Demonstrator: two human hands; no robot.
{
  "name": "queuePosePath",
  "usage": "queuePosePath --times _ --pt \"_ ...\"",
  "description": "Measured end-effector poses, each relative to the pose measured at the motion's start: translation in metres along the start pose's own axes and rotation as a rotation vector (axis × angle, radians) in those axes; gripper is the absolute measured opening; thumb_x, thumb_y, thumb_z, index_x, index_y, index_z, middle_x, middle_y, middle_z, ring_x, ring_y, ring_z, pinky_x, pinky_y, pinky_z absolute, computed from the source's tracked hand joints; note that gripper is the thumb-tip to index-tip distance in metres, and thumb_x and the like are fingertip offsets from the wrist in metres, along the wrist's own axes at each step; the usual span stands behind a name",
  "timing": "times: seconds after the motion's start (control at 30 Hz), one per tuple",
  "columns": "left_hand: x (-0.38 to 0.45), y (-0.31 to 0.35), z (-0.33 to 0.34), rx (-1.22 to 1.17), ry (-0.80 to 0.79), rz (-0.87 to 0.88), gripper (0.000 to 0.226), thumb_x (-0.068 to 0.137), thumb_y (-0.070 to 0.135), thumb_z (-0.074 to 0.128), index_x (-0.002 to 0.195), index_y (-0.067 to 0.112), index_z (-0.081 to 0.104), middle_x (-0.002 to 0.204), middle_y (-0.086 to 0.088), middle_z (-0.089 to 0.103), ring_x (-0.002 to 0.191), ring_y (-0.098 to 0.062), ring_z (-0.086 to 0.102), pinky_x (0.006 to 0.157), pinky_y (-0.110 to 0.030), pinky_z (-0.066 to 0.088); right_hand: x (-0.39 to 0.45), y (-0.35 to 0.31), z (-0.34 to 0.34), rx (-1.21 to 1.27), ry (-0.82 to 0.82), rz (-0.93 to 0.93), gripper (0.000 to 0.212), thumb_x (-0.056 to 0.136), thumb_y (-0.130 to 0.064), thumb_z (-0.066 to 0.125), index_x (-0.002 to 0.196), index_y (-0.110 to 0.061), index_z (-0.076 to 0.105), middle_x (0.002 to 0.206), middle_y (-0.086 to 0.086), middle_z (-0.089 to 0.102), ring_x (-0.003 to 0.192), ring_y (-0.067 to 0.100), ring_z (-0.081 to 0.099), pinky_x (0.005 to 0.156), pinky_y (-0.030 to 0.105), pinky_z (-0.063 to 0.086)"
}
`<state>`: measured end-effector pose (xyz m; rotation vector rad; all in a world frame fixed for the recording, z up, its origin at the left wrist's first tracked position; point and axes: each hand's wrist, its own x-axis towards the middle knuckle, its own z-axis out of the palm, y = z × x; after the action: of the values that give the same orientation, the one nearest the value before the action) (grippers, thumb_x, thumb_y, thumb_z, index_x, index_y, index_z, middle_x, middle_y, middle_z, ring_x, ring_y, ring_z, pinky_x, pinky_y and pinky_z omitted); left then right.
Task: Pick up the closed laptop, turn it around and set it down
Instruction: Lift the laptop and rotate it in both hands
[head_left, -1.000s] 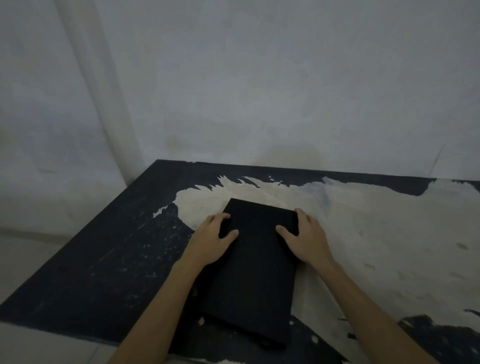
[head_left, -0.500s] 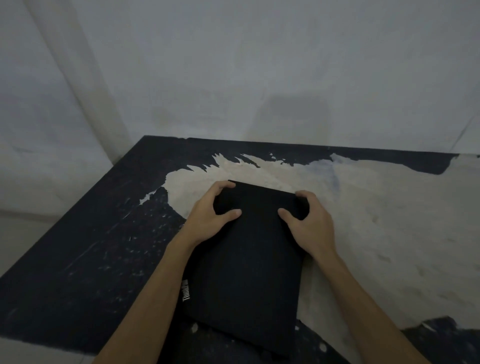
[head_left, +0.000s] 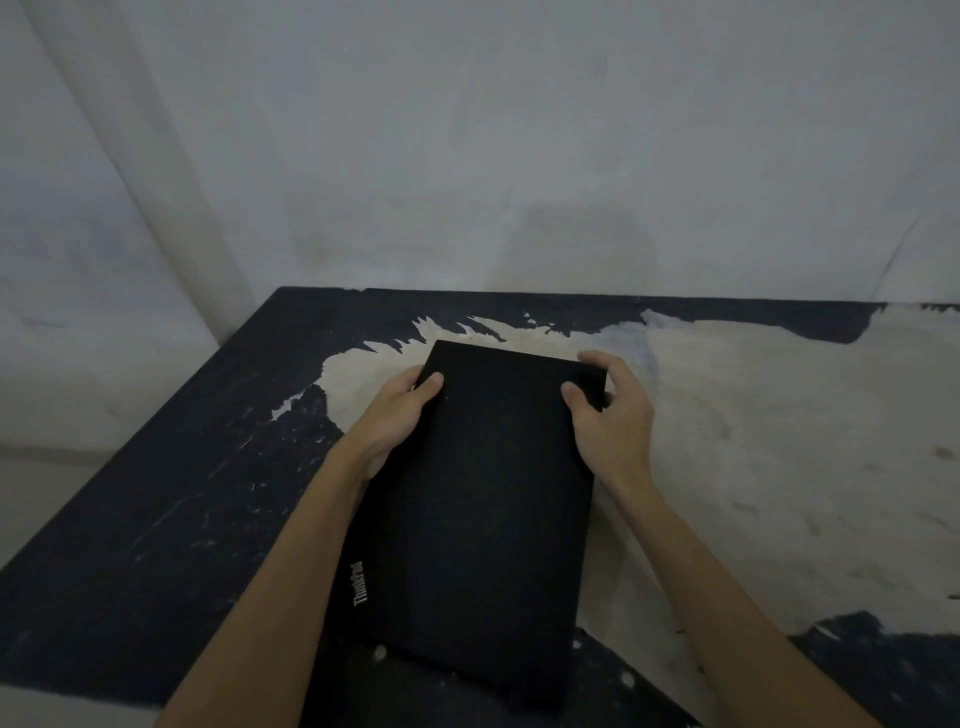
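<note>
Black plastic fills both hands: the left hand (head_left: 402, 408) clasps the far left corner of the closed laptop (head_left: 483, 519), thumb on the lid and fingers curled under the edge, while the right hand (head_left: 610, 410) clamps the far right corner the same way. Each grip is closed on the laptop. A second ago the palms lay flatter on the lid; since then the fingers have hooked round the far edge and that end looks raised off the desk (head_left: 779, 441). I judge the pick-up under way, the turn not begun. Its near end sits low over the peeling dark surface.
</note>
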<state>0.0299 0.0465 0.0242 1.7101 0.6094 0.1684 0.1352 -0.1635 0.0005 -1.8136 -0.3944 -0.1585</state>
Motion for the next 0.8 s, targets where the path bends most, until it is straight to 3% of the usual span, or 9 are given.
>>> queuePosePath --times 0.17,0.3,0.4,0.53,0.6,0.67,0.8 --pt "-0.011 0.006 0.001 -0.08 0.015 -0.062 0.03 0.108 0.038 0.045 0.126 0.025 0.064 0.119 -0.002 0.073 0.107 -0.019 0.07 0.086 -0.033 0.055 0.004 -0.007 -0.005 -0.013 -0.011 0.003 0.042 0.092 -0.012 0.071 0.133 -0.016 0.063 0.134 -0.001 0.064 0.124 0.009 0.055 0.108 0.04 0.05" --pt "-0.017 0.008 0.004 -0.159 0.058 -0.081 0.027 0.106 0.036 0.049 0.126 0.025 0.064 0.119 -0.001 0.072 0.107 -0.018 0.068 0.084 -0.032 0.053 0.008 -0.017 -0.013 -0.017 -0.078 0.077 0.059 0.093 -0.021 0.072 0.147 -0.02 0.047 0.15 0.004 0.052 0.135 0.017 0.048 0.105 0.027 0.04" --pt "-0.018 0.013 0.006 -0.23 0.101 -0.08 0.031 0.105 0.038 0.051 0.129 0.024 0.065 0.118 -0.003 0.074 0.109 -0.023 0.07 0.091 -0.039 0.055 0.012 -0.02 -0.016 -0.007 -0.128 0.161 0.07 0.093 -0.031 0.071 0.154 -0.022 0.037 0.157 0.005 0.046 0.143 0.026 0.044 0.113 0.037 0.039" --pt "-0.022 0.03 0.018 -0.379 0.187 -0.052 0.021 0.107 0.032 0.048 0.109 0.022 0.067 0.099 -0.002 0.072 0.09 -0.021 0.069 0.069 -0.035 0.053 0.014 -0.027 -0.024 -0.024 -0.211 0.176 0.059 0.093 -0.038 0.07 0.146 -0.024 0.047 0.138 -0.003 0.06 0.122 0.018 0.06 0.107 0.042 0.051" --pt "-0.021 0.036 0.024 -0.448 0.247 -0.029 0.02 0.109 0.031 0.046 0.114 0.019 0.06 0.098 -0.001 0.067 0.087 -0.02 0.065 0.066 -0.035 0.05 0.018 -0.031 -0.03 -0.07 -0.259 0.169 0.05 0.094 -0.04 0.067 0.139 -0.022 0.055 0.131 -0.001 0.065 0.115 0.018 0.065 0.101 0.043 0.055" --pt "-0.023 0.042 0.032 -0.502 0.314 0.0 0.02 0.109 0.03 0.043 0.121 0.02 0.056 0.102 -0.001 0.065 0.092 -0.021 0.064 0.071 -0.037 0.051 0.024 -0.034 -0.037 -0.16 -0.305 0.165 0.045 0.095 -0.046 0.063 0.132 -0.021 0.062 0.123 0.0 0.07 0.11 0.021 0.068 0.098 0.045 0.055" --pt "-0.027 0.045 0.047 -0.578 0.352 -0.008 0.033 0.108 0.032 0.044 0.138 0.02 0.052 0.12 -0.008 0.067 0.111 -0.03 0.065 0.099 -0.05 0.053 0.03 -0.038 -0.045 -0.367 -0.277 0.172 0.052 0.095 -0.061 0.05 0.123 -0.02 0.064 0.11 0.002 0.071 0.097 0.02 0.068 0.089 0.041 0.055"
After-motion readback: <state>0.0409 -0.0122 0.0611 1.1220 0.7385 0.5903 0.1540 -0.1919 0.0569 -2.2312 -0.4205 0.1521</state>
